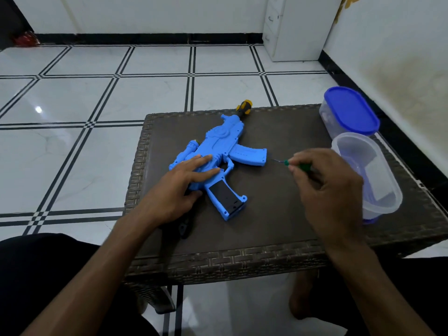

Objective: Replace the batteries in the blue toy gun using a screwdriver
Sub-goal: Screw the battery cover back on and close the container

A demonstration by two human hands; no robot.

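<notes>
Broadly, largest to smallest:
Bench: the dark woven-edged bench (278,214) carries everything; its flat top looks grippy enough that the toy should not skate when pressed.
Blue toy gun: the blue toy gun (218,154) lies flat on its side in the middle of the bench, muzzle pointing away, grip toward the person. It looks like hollow moulded plastic, so probably light, stiff and a little slick; it likely needs pinning down rather than squeezing.
Containers: a lidded tub (350,111) and an open clear tub (366,175) stand at the bench's right edge, well clear of the toy.
Left hand: the left hand (184,180) lies flat on the rear body, fingers straight and pressing, thumb against the near edge. That broad body seems the best place to steady it.
Right hand: the right hand (324,187) has its fingers curled round the screwdriver's handle.
Battery cover: the dark panel (224,195) on the grip is probably the battery door; I cannot make out its screw.
Screwdriver: the green-handled screwdriver (291,164) is thin, its tip just beside the magazine and not touching it. A small driver slips easily, so push straight down.
</notes>
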